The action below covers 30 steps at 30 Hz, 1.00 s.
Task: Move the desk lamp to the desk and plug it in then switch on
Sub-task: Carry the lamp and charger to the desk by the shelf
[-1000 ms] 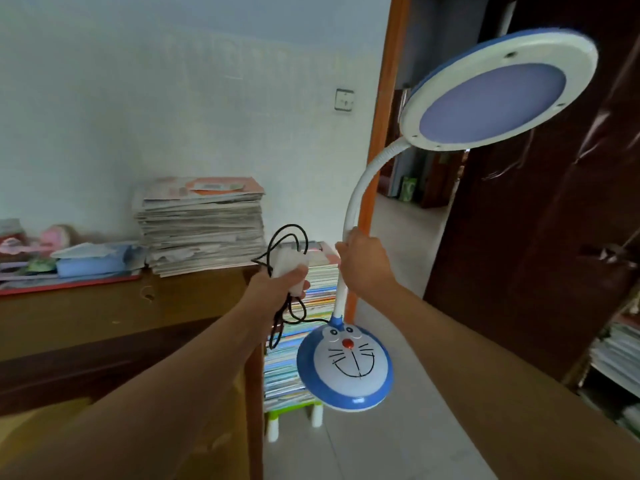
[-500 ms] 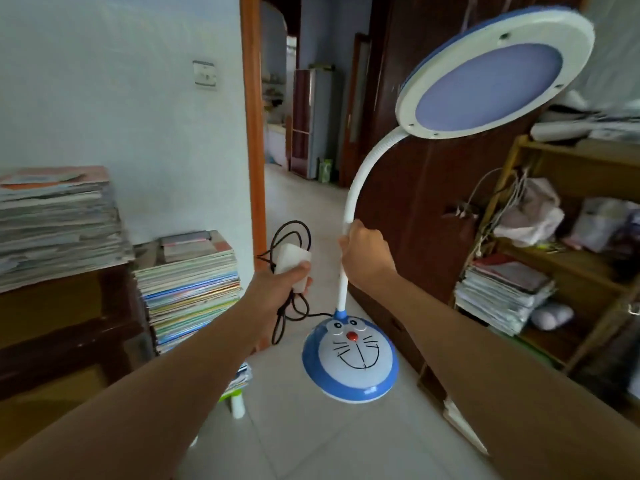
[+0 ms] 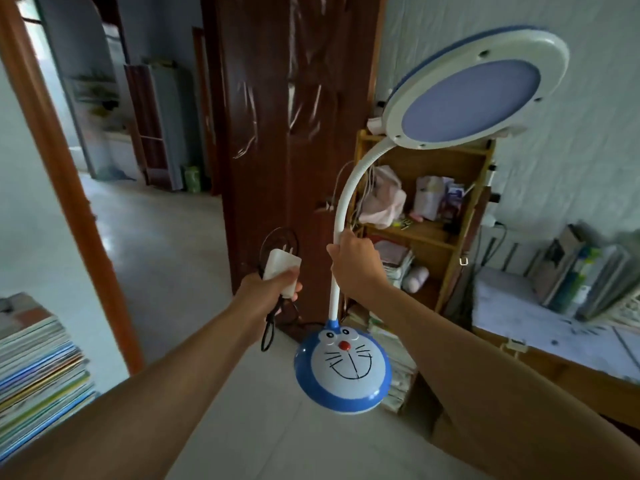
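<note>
Both arms outstretched, left hand (image 3: 268, 289) and right hand (image 3: 356, 263) gripping.

Dark wooden wardrobe (image 3: 294, 133) straight ahead of me. Right of wardrobe: yellow wooden shelf (image 3: 446, 237) with pink bag (image 3: 384, 199) and papers. Left of wardrobe: orange door frame (image 3: 59, 174); farther left, book stack (image 3: 38, 368).

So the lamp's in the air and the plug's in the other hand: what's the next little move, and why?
Probably carry it on to the right and lower it: the right hand grips the lamp in mid-air, the left hand holds the plug, and the desk lies at right.
</note>
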Tool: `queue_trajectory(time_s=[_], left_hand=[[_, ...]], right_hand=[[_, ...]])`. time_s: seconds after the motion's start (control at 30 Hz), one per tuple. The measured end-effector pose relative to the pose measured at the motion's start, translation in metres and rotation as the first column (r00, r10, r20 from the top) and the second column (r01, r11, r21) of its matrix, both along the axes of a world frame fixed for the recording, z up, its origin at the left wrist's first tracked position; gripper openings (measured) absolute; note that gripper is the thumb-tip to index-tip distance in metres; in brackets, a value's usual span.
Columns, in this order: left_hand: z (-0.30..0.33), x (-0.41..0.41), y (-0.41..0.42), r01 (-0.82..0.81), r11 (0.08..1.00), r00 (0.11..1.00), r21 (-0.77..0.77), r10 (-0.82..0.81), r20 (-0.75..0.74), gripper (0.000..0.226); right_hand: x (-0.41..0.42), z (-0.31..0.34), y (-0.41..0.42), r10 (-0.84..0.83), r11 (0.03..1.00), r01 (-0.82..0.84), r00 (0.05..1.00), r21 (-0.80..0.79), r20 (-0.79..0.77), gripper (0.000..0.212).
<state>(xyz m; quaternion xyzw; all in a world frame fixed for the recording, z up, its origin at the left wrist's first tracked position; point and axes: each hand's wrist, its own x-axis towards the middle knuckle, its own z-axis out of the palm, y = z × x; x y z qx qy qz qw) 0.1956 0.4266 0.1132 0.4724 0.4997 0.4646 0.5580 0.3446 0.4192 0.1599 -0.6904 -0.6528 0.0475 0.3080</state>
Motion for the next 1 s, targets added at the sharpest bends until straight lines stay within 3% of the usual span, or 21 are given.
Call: queue_trajectory(time_s=[0.2, 0.4, 0.6, 0.77, 1.0], left_hand=[[0.001, 0.063, 0.046, 0.160, 0.987, 0.987, 0.015, -0.160, -0.014, 0.019], [-0.014, 0.139, 0.072, 0.330, 0.944, 0.944, -0.016, -0.330, -0.002, 0.043], [-0.021, 0.225, 0.088, 0.386, 0.922, 0.922, -0.040, -0.387, -0.020, 0.017], [-0.022, 0.311, 0.102, 0.416, 0.909, 0.908, -0.033, -0.417, -0.041, 0.036], [-0.022, 0.430, 0.123, 0.426, 0.904, 0.904, -0.027, -0.427, -0.005, 0.035]], right_hand=[[0.055, 0.002, 0.007, -0.180, 0.984, 0.180, 0.983, 0.005, 0.027, 0.019], [0.122, -0.010, 0.010, -0.329, 0.944, 0.329, 0.944, -0.020, -0.021, 0.014], [0.208, -0.020, 0.018, -0.446, 0.895, 0.444, 0.886, -0.047, -0.123, 0.013], [0.293, -0.022, 0.032, -0.448, 0.894, 0.445, 0.889, -0.049, -0.096, 0.014], [0.409, -0.022, 0.058, -0.440, 0.898, 0.438, 0.896, -0.041, -0.058, 0.017]])
